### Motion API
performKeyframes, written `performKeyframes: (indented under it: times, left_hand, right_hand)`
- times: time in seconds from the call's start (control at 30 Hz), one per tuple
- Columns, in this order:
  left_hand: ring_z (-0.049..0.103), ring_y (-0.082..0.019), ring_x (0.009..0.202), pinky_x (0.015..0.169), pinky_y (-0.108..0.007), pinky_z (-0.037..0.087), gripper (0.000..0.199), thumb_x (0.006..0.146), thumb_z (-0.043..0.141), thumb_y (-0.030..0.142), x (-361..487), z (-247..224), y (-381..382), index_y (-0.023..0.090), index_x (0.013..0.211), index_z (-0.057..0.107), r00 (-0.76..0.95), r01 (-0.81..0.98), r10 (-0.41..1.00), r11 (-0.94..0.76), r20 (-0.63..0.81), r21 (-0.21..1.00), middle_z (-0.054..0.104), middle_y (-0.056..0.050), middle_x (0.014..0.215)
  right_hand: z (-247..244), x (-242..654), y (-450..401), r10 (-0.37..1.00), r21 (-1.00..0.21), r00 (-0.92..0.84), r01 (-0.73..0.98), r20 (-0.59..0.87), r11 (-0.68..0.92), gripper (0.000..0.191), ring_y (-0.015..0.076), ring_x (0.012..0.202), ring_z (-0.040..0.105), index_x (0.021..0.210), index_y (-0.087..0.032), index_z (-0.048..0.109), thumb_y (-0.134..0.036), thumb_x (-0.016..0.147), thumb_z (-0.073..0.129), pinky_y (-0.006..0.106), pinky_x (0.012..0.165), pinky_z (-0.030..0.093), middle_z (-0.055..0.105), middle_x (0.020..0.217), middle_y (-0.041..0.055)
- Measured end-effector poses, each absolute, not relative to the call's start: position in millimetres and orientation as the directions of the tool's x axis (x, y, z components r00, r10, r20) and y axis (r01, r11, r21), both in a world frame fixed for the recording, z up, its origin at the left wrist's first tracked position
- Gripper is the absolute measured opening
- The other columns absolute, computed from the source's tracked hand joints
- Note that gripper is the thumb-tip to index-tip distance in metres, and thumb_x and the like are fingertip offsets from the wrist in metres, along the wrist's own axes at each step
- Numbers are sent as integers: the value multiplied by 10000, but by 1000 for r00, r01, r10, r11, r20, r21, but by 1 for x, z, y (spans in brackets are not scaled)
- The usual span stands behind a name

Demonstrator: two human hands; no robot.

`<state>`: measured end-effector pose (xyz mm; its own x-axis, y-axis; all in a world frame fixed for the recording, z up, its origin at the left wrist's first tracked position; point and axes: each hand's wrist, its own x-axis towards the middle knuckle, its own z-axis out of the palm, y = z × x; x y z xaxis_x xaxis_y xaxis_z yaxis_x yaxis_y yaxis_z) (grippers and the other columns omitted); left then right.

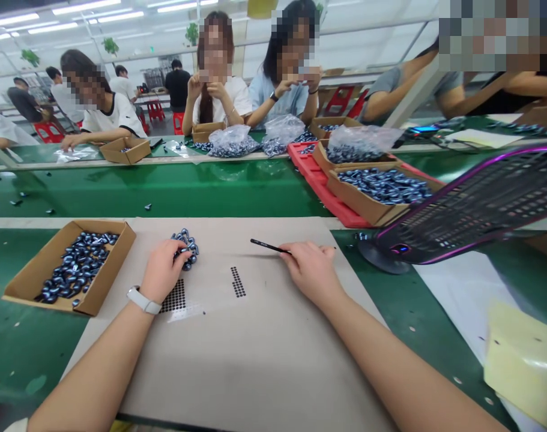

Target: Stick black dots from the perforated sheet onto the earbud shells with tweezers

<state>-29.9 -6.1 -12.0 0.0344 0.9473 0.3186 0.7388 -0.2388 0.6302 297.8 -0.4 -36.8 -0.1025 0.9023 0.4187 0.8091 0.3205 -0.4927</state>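
Note:
My left hand (165, 264), with a pale watch on its wrist, reaches into a small pile of shiny dark blue earbuds (191, 243) on a grey-beige board (255, 360). Its thumb and fingers are closed on an earbud, partly hidden by the fingers. My right hand (311, 267) is closed around slim black tweezers (266, 244), whose blunt end points left over the board. Below my left hand lies a clear sheet with rows of black dot stickers (178, 297). A narrower strip of black dot stickers (238, 282) lies between my hands.
An open cardboard box (115, 282) of earbuds stands left. At the back right, a red tray (311, 180) bears more boxes. A black fan (471, 204) leans near my right arm. Several people sit across the green bench (201, 192). Yellow paper (520, 360) lies at right.

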Motion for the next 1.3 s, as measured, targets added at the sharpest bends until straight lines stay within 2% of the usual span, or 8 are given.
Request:
performKeyframes:
  times: [0.1, 0.2, 0.33, 0.43, 0.67, 0.9, 1.13, 1.3]
  left_hand:
    - [607, -334, 1071, 977, -546, 432, 173, 840, 578, 350, -23, -10, -12, 189, 896, 611, -40, 658, 946, -217, 321, 721, 702, -139, 1049]
    - [686, -240, 867, 808, -424, 555, 227, 878, 532, 396, -6, -9, -25, 187, 952, 576, -53, 524, 963, -197, 263, 829, 723, -98, 947]
    - [656, -160, 671, 653, -309, 573, 338, 779, 686, 455, 25, -7, -51, 161, 934, 625, 59, 136, 998, 11, -19, 991, 689, -38, 775]
    - [630, -144, 680, 685, -300, 555, 395, 659, 814, 374, 40, -6, -67, 141, 955, 696, 188, -27, 961, 213, -205, 977, 700, -47, 805]
    - [633, -154, 697, 724, -307, 537, 331, 690, 775, 244, 40, -7, -75, 156, 1009, 755, 261, -7, 919, 309, -296, 951, 708, -30, 759]
    - [632, -161, 676, 678, -299, 530, 322, 697, 761, 253, 40, -7, -75, 166, 1006, 768, 265, -13, 919, 308, -293, 951, 702, -25, 722]
    - [634, -164, 693, 682, -305, 522, 280, 710, 749, 278, 40, -11, -75, 175, 970, 737, 298, -9, 916, 283, -268, 959, 694, -19, 737]
    - [602, -134, 650, 610, -259, 484, 266, 653, 807, 285, 44, -15, -78, 175, 772, 595, 242, -42, 935, 275, -258, 960, 650, 5, 700]
  right_hand:
    - [-35, 298, -1, 916, -628, -35, 718, 400, 301, 158, 290, 821, 602, 822, -208, 676, -304, 832, 552, 440, 794, 322, 725, 804, 105]
    - [-36, 296, -2, 933, -785, 63, 562, 353, 259, 178, 269, 804, 606, 834, -214, 647, -386, 795, 624, 427, 772, 408, 716, 837, 100]
    - [-42, 281, -10, 961, -951, 163, 252, 222, 177, 364, 216, 756, 647, 968, -221, 594, -530, 786, 655, 367, 697, 499, 691, 791, 40]
    - [-43, 262, -25, 983, -994, 148, 29, 110, 107, 442, 191, 730, 679, 990, -218, 612, -558, 731, 727, 319, 645, 534, 663, 718, 3]
    - [-29, 232, -68, 994, -967, 109, -253, 2, 29, 348, 123, 585, 658, 728, -222, 625, -462, 642, 862, 269, 597, 588, 691, 726, -10]
    - [-20, 223, -86, 969, -951, 85, -191, 232, 244, 104, 161, 713, 733, 766, -259, 754, -290, 719, 841, 285, 672, 652, 754, 835, 16]
    - [-15, 226, -98, 958, -958, -1, 17, 287, 287, 94, 200, 804, 759, 913, -266, 751, -252, 820, 752, 337, 754, 656, 781, 920, 41]
    - [-17, 227, -101, 918, -914, -51, 88, 394, 397, 83, 221, 834, 759, 916, -266, 724, -267, 834, 737, 359, 744, 651, 785, 901, 56]
